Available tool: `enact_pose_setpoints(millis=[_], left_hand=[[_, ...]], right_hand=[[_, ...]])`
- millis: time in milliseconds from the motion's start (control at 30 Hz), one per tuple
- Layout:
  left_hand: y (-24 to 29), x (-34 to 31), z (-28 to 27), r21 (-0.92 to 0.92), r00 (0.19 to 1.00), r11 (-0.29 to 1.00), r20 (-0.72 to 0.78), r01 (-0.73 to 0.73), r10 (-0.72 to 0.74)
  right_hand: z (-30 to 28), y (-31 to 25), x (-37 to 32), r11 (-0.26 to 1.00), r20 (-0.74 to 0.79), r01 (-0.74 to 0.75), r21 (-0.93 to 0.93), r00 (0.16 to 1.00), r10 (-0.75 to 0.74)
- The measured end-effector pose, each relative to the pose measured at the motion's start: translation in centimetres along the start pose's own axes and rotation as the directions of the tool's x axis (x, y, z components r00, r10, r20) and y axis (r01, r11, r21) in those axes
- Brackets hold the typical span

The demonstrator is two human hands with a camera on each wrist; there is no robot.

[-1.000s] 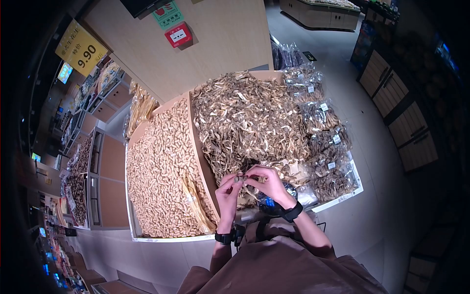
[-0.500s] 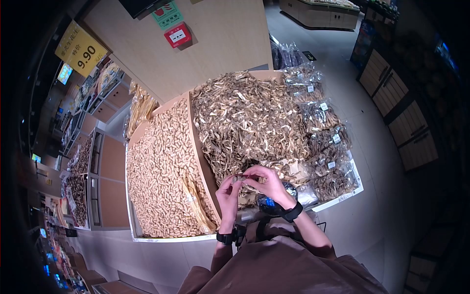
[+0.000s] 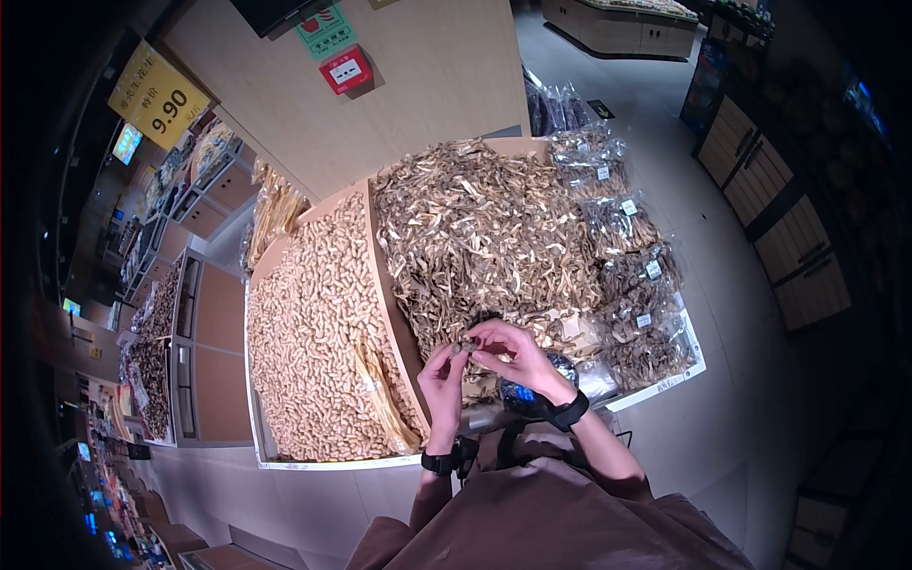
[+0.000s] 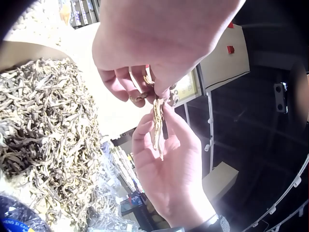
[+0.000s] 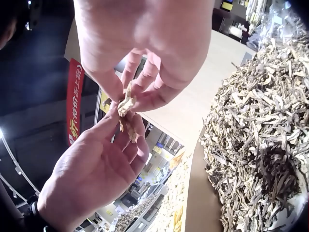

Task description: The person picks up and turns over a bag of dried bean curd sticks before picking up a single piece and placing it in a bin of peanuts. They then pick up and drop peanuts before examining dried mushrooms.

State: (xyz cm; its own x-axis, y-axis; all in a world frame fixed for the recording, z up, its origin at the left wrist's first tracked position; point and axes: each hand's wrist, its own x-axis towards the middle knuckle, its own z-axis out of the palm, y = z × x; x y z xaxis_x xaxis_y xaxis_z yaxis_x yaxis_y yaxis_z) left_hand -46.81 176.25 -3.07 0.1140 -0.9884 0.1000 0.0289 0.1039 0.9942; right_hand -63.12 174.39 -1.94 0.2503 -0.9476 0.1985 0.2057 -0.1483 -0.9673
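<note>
Both hands meet over the near side of a heap of dried mushroom strips (image 3: 484,218). Between their fingertips are pale, wrinkled pieces of dried mushroom (image 5: 126,105). My left hand (image 3: 442,385) pinches from the left, thumb against fingers. From the other side my right hand (image 3: 521,359) pinches too, its fingers bent. In the left wrist view, a long thin strip (image 4: 158,125) hangs down in front of the right palm. Where the fingertips come together, part of the mushroom is hidden.
A divider (image 3: 386,294) separates the mushrooms from unshelled peanuts (image 3: 309,294), where yellow sticks (image 3: 382,404) lie. Clear bags of dried mushrooms (image 3: 632,285) line the right side. A dark, shiny round thing with blue print (image 3: 532,391) sits below the right hand.
The fingertips have shifted slightly around the dried mushroom, and the held pieces have turned a little. Both forearms stay in almost the same place.
</note>
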Motion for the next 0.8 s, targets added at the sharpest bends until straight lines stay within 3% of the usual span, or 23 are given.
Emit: enact_pose_setpoints(millis=[67, 133, 367, 433, 633, 800], left_hand=[[-0.4, 0.0, -0.1, -0.018, 0.999, 1.000, -0.032, 0.022, -0.022], [-0.5, 0.0, -0.1, -0.018, 0.998, 0.999, -0.052, 0.033, -0.034], [-0.4, 0.1, -0.3, 0.030, 0.997, 0.998, -0.057, 0.052, -0.050], [0.2, 0.1, 0.0, 0.039, 0.997, 0.998, -0.063, 0.050, -0.048], [0.1, 0.1, 0.2, 0.036, 0.997, 0.999, -0.078, 0.025, -0.022], [-0.8, 0.1, -0.3, 0.021, 0.994, 0.997, -0.088, 0.071, -0.069]], right_hand=[[0.0, -0.2, 0.1, 1.000, -0.004, 0.013, -0.022, 1.000, -0.013], [-0.2, -0.3, 0.2, 0.977, 0.028, 0.109, -0.181, 0.994, -0.105], [0.2, -0.2, 0.2, 0.976, -0.068, 0.098, -0.195, 0.991, -0.114], [0.0, -0.9, 0.3, 0.931, -0.026, 0.112, -0.348, 0.991, -0.129], [0.0, -0.6, 0.5, 0.939, -0.033, 0.174, -0.297, 0.981, -0.192], [-0.2, -0.7, 0.5, 0.931, -0.044, 0.133, -0.339, 0.987, -0.157]])
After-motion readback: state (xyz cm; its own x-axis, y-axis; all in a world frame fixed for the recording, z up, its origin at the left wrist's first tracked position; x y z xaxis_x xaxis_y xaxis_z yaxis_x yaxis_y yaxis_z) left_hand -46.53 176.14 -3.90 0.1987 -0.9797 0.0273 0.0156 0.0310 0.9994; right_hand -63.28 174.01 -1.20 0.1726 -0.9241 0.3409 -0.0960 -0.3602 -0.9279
